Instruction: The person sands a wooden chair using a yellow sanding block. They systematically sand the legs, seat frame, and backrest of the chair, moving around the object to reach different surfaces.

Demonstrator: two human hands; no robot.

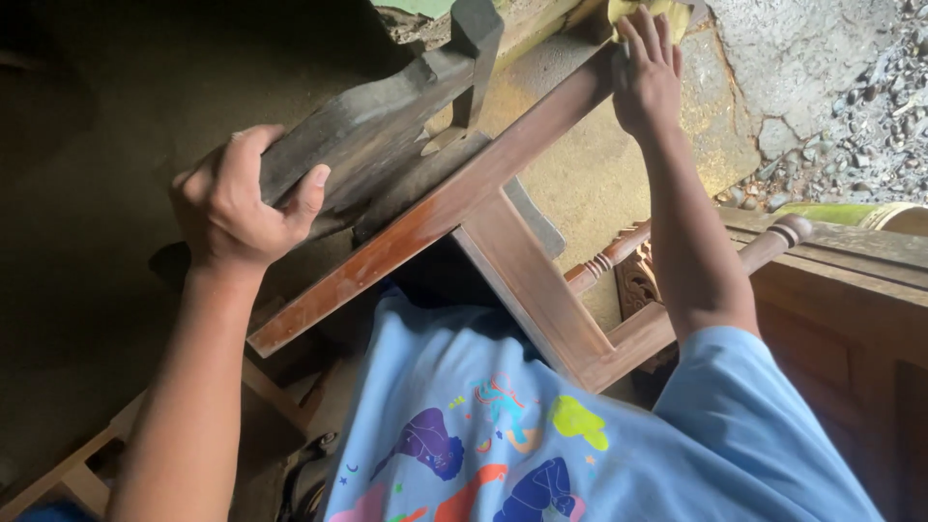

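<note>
Frame, a reddish-brown wooden assembly, lies tilted across the person's lap, its long rail running from lower left to upper right. Right hand presses a yellow sheet flat against the rail's upper end, fingers extended; left hand is closed around a dark carved panel beside the rail. A turned spindle and concrete floor lie beyond.

Left hand on dark plank left of rail; right hand on rail's far end.
</note>
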